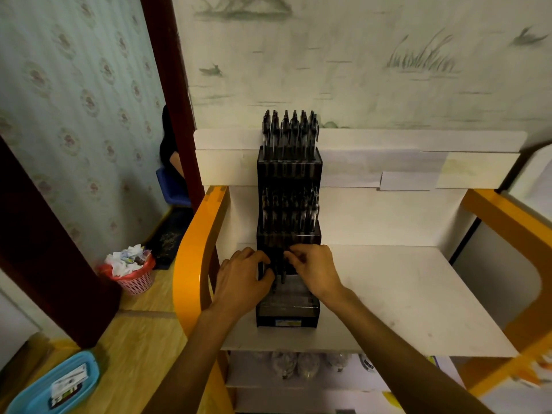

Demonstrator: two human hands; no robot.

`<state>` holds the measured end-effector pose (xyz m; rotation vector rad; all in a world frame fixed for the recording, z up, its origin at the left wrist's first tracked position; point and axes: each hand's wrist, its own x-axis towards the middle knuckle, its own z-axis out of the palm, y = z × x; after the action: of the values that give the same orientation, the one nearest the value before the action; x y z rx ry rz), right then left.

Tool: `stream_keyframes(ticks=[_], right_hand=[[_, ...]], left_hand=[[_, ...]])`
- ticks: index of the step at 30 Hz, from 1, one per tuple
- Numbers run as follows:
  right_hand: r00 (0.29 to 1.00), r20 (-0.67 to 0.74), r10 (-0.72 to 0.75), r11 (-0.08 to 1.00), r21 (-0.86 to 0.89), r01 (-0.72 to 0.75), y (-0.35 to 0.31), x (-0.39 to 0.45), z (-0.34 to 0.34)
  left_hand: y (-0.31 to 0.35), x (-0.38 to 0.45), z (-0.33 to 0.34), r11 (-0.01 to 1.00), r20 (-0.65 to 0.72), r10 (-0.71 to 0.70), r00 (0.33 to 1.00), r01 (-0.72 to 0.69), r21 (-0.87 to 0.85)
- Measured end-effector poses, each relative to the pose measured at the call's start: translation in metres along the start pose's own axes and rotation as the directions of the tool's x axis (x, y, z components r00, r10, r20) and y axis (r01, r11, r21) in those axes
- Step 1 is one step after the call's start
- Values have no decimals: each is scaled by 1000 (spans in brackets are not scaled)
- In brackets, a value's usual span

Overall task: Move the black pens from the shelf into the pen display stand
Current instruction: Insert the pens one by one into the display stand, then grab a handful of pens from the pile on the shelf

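Note:
A black tiered pen display stand [289, 316] stands on the white shelf [403, 294] against the wall. Its top tier holds several upright black pens [289, 130], and the middle tier holds several more [289, 209]. Both hands are at the lowest tier. My left hand [243, 279] has its fingers and thumb curled round a few black pens [280, 277] at the tier's left side. My right hand [318, 270] pinches the top of one black pen [287, 254] with its fingertips over the tier's middle. The hands hide most of this tier.
Orange wooden side rails [198, 249] frame the shelf on both sides. A lower shelf [298, 366] holds blurred items. On the floor at left stand a pink waste basket [133, 274] full of paper and a blue tray [56, 383].

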<state>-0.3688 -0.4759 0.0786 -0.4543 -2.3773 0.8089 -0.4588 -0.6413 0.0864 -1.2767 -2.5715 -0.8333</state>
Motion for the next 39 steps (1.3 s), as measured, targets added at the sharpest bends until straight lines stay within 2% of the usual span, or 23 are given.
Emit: stream_keyframes(ticks=[4,8,15,19,27,39], right_hand=[[989,140,57,992,-122,-40,6,-6,13],[980,159,118,981,-172,-91,9,-12,17],[980,172,104,960,-275,-53,6,-20,-20],[986,115,117,959,-272,-82,10,-31,-56],[986,-16,169,907,-389,-162,27,-69,-146],[938,-155,310,830,-437,-347,104,-187,-311]], left_hand=[[5,0,-2,1000,-6,-3,1000,3,-16],[10,1,-5,1000,-1,-2,1000,2,-22],[30,4,-2,998,41,32,999,-29,-58],[56,7,6,990,54,81,995,-74,-118],[131,15,29,970,117,191,975,-169,-174],[322,-15,102,909,163,391,906,-352,-221]])
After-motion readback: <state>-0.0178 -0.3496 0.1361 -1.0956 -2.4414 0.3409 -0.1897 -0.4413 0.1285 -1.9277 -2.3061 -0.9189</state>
